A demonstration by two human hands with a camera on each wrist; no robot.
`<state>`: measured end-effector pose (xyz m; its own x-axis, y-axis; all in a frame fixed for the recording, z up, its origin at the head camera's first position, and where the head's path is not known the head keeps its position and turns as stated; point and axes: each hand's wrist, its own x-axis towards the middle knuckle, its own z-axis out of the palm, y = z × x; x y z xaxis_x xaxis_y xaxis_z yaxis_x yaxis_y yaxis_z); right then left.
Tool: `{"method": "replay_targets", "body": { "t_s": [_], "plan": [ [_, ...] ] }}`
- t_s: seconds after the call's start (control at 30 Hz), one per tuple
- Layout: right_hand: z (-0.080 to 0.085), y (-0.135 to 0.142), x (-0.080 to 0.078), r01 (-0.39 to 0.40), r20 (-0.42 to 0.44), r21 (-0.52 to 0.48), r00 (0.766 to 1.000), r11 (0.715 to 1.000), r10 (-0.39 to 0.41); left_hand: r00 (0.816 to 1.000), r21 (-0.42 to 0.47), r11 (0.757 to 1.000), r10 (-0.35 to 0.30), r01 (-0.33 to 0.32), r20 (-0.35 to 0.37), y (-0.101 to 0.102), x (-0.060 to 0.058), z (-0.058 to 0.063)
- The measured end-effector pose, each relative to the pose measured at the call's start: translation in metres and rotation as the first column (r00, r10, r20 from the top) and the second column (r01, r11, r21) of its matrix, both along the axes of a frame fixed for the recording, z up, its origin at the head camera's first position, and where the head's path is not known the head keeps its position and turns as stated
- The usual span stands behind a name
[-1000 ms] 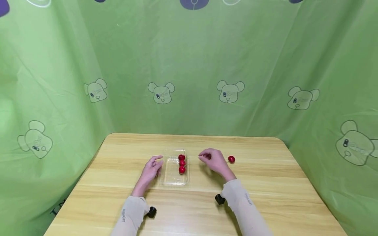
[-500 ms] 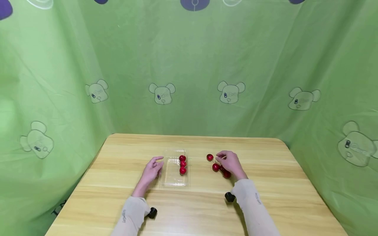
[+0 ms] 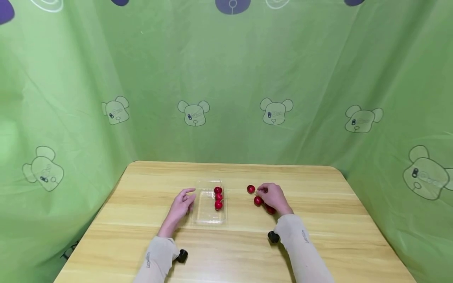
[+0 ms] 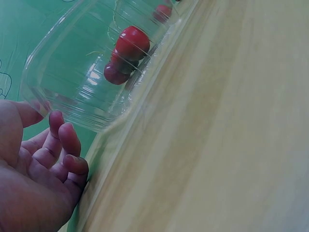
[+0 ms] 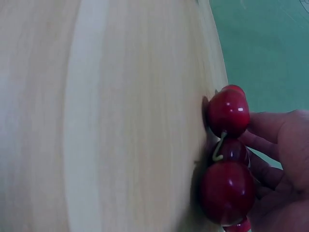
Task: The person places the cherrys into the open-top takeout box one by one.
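Note:
A clear plastic container (image 3: pixel 209 223) stands on the table with three red cherries (image 3: pixel 218 205) lined up along its right side. Beside its left edge, my left hand (image 3: pixel 180 205) is relaxed with fingers loosely bent; in the left wrist view its fingertips are close to the container's wall (image 4: pixel 72 116), and contact is unclear. My right hand (image 3: pixel 274 196) is over a loose group of cherries, thumb and forefinger together at a thin stem near the nearer cherry (image 3: pixel 258 201). In the right wrist view, cherries (image 5: pixel 227 192) partly hide those fingertips.
One cherry (image 3: pixel 251 189) lies just left of my right hand, and another (image 3: pixel 271 210) is partly under it. The wooden table (image 3: pixel 219 255) ends at the back against a green curtain (image 3: pixel 226 78) that also hangs at both sides.
My right hand moved right, from near the container to the loose cherries, uncovering some of them. Its thumb and forefinger, apart half a second ago, have come together. The left hand stayed put.

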<state>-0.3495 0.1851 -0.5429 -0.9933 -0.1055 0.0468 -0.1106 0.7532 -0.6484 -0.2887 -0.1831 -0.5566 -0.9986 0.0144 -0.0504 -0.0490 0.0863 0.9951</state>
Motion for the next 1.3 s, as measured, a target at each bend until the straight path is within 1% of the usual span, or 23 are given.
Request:
{"method": "replay_targets", "body": {
  "t_s": [0.03, 0.13, 0.27, 0.33, 0.37, 0.47, 0.7, 0.9, 1.3],
  "plan": [
    [-0.001, -0.001, -0.001, -0.001, -0.005, 0.008, 1.0, 1.0, 0.002, 1.0, -0.004, 1.0, 0.004, -0.004, -0.002, 0.001, 0.001, 0.002],
    [-0.004, -0.001, -0.003, 0.008, -0.015, 0.025, 1.0, 1.0, -0.008, 1.0, -0.02, 1.0, 0.011, -0.011, -0.009, 0.002, 0.001, 0.003],
    [-0.006, -0.001, -0.003, 0.014, 0.0, 0.018, 1.0, 1.0, -0.014, 1.0, -0.013, 1.0, 0.011, -0.011, -0.016, -0.001, -0.004, -0.01],
    [-0.006, -0.001, -0.002, 0.012, 0.004, 0.013, 1.0, 1.0, -0.012, 1.0, -0.006, 1.0, 0.007, -0.007, -0.011, -0.002, -0.005, -0.011],
    [-0.006, -0.001, -0.002, 0.014, 0.003, 0.01, 1.0, 1.0, -0.014, 1.0, -0.003, 1.0, 0.008, -0.009, -0.015, -0.002, -0.005, -0.014],
    [-0.005, 0.0, -0.001, 0.019, 0.004, -0.01, 1.0, 1.0, -0.019, 1.0, 0.0, 1.0, 0.01, -0.01, -0.015, -0.002, -0.005, -0.014],
    [0.004, 0.001, 0.002, 0.029, 0.025, -0.098, 0.999, 0.995, -0.026, 0.999, -0.006, 1.0, 0.017, -0.017, -0.027, -0.002, -0.005, -0.013],
    [0.009, 0.002, 0.003, 0.027, 0.0, -0.094, 1.0, 0.995, -0.027, 1.0, -0.003, 1.0, 0.02, -0.02, -0.019, -0.001, -0.004, -0.011],
    [0.022, 0.002, 0.005, 0.038, -0.002, -0.172, 0.999, 0.984, -0.039, 1.0, -0.004, 1.0, 0.013, -0.013, -0.021, -0.001, -0.005, -0.012]
  ]
}}
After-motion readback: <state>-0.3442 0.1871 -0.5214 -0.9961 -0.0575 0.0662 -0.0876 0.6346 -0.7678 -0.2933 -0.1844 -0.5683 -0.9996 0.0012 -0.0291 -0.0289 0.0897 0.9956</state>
